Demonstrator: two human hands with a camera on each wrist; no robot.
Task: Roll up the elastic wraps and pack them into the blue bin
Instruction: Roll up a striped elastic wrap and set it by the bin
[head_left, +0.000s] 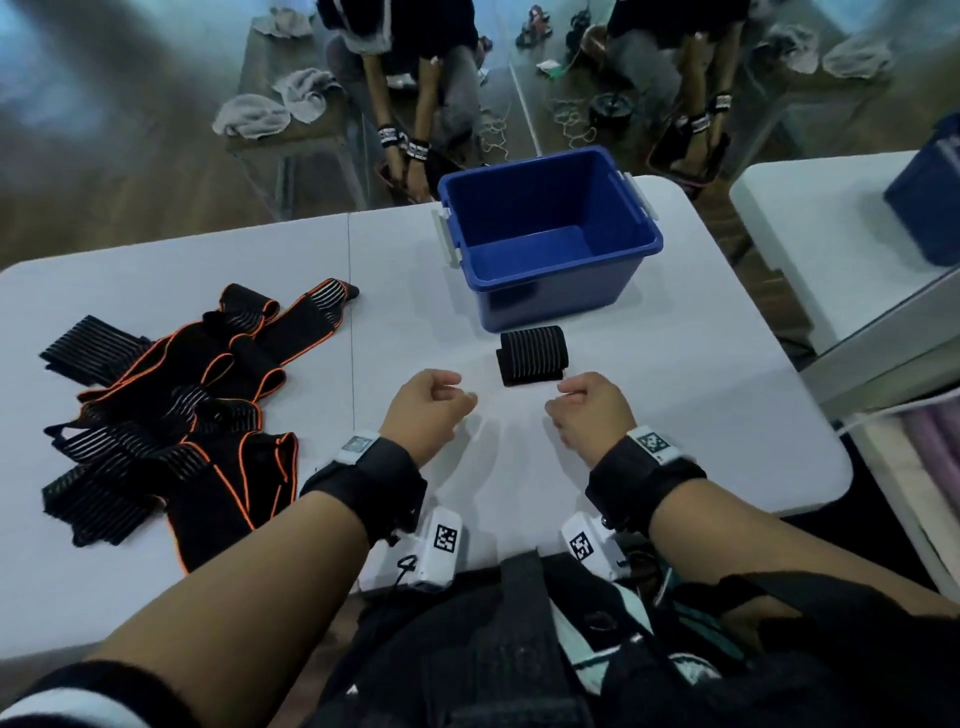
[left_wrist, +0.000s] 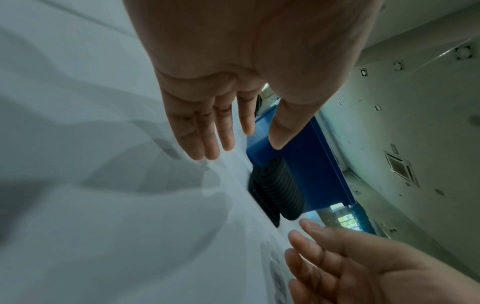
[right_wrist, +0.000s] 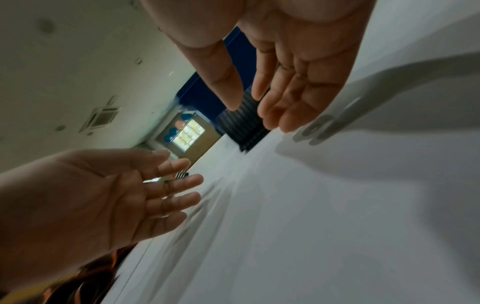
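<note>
A rolled black elastic wrap (head_left: 532, 355) (left_wrist: 276, 189) (right_wrist: 242, 123) lies on the white table (head_left: 649, 415) just in front of the blue bin (head_left: 550, 234), whose inside looks empty. My left hand (head_left: 434, 408) (left_wrist: 233, 131) and right hand (head_left: 584, 410) (right_wrist: 255, 102) hover just short of the roll, one on each side. Both hands are empty with relaxed fingers, and neither touches the roll. A heap of unrolled black wraps with orange edging (head_left: 171, 405) lies on the table's left part.
Another person sits beyond the table's far edge (head_left: 405, 104), with towels (head_left: 280, 104) on a bench. A second white table (head_left: 841, 218) with a dark blue bin (head_left: 930, 208) stands at the right. Bare table surface lies between my hands and the near edge.
</note>
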